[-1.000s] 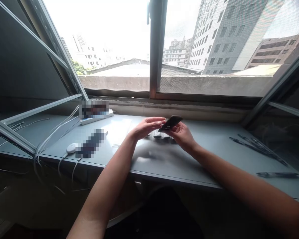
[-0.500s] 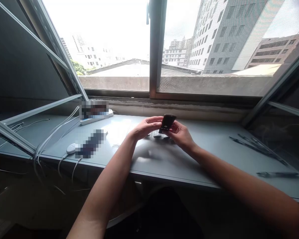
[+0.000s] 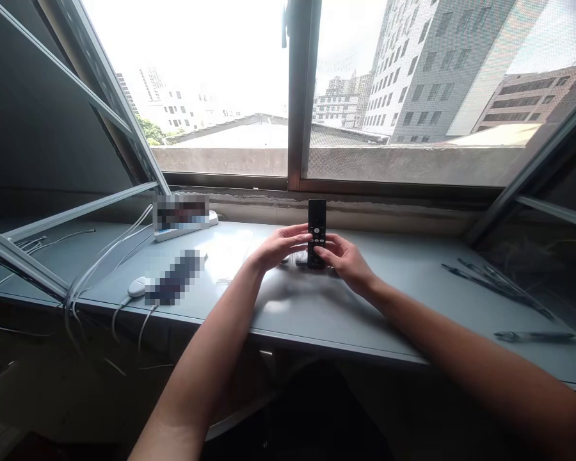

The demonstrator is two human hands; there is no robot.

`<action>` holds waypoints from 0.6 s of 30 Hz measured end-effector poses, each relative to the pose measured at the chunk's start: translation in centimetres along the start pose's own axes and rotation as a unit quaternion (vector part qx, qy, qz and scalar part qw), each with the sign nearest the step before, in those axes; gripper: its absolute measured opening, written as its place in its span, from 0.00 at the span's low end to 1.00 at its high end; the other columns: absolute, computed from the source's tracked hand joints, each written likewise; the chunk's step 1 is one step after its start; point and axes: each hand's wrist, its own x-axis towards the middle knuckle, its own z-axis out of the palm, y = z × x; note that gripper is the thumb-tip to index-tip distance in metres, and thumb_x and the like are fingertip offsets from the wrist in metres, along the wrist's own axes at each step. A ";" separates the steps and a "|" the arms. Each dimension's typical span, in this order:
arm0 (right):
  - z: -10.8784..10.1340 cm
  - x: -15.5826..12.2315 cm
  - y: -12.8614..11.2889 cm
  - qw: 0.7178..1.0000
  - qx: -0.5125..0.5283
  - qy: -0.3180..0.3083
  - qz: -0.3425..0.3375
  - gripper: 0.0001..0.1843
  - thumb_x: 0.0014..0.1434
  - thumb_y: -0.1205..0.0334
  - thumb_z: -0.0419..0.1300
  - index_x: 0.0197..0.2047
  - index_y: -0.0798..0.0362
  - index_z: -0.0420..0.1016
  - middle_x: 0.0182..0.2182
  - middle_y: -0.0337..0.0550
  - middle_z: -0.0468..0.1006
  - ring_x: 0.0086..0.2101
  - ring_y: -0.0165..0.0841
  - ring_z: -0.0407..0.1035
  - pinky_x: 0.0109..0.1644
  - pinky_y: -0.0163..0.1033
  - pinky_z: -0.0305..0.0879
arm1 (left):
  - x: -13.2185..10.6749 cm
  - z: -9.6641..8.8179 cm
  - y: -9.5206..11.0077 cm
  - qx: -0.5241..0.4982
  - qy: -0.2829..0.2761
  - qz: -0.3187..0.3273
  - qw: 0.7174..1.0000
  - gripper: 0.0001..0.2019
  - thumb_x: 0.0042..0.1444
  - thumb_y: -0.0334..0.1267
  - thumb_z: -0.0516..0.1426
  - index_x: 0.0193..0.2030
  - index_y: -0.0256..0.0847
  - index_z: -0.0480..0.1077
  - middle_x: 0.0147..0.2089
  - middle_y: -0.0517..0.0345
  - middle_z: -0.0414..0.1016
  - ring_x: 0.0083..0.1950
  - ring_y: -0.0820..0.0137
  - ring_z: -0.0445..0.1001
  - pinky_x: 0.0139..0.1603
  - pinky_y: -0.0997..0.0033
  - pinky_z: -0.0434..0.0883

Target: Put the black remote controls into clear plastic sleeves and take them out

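Observation:
A slim black remote control stands upright between my two hands, its button side facing me. Pale buttons show around its middle. My left hand has its fingers against the remote's left edge. From the other side my right hand grips it, thumb across the lower front and fingers at the right edge. Behind the remote's lower end, a small clear or silvery item lies on the table, mostly hidden, and I cannot make out what it is.
The grey table runs below a window. On the left lie a blurred-out device, a round white charger, white cables and a power strip. A pen and dark cables lie right. Metal frames slant at both sides.
The remote has swung from a steep tilt to upright, so its full button face now shows. My hands have stayed in nearly the same place.

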 end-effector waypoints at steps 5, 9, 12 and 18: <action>-0.2 0.3 0.0 0.998 -0.012 0.014 -0.058 0.32 0.52 0.40 0.81 0.54 0.47 0.83 0.48 0.46 0.89 0.53 0.46 0.82 0.66 0.56 0.74 | -0.2 0.6 0.6 -0.003 -0.023 0.012 1.000 0.29 0.47 0.46 0.79 0.57 0.43 0.86 0.58 0.43 0.85 0.66 0.48 0.78 0.74 0.46 0.64; 0.0 0.1 -0.6 0.997 -0.019 0.014 -0.076 0.27 0.55 0.42 0.81 0.51 0.47 0.84 0.50 0.47 0.88 0.56 0.46 0.80 0.66 0.54 0.74 | -0.6 0.8 1.2 0.030 -0.047 0.010 0.998 0.23 0.47 0.44 0.79 0.51 0.45 0.88 0.71 0.42 0.76 0.72 0.44 0.73 0.73 0.47 0.64; 0.2 -0.1 -0.8 0.997 -0.022 0.008 -0.076 0.25 0.57 0.43 0.80 0.51 0.46 0.84 0.51 0.47 0.88 0.55 0.46 0.80 0.66 0.54 0.74 | -0.7 0.8 1.3 0.030 -0.057 0.010 0.998 0.22 0.47 0.43 0.79 0.51 0.46 0.88 0.75 0.44 0.71 0.74 0.44 0.71 0.74 0.48 0.64; -0.4 0.2 -0.1 0.997 -0.045 0.036 -0.050 0.30 0.54 0.41 0.80 0.53 0.48 0.83 0.50 0.48 0.87 0.54 0.47 0.80 0.65 0.56 0.73 | -0.3 0.6 0.4 0.007 -0.050 -0.012 0.999 0.28 0.54 0.48 0.76 0.61 0.44 0.84 0.64 0.42 0.82 0.69 0.48 0.76 0.74 0.45 0.65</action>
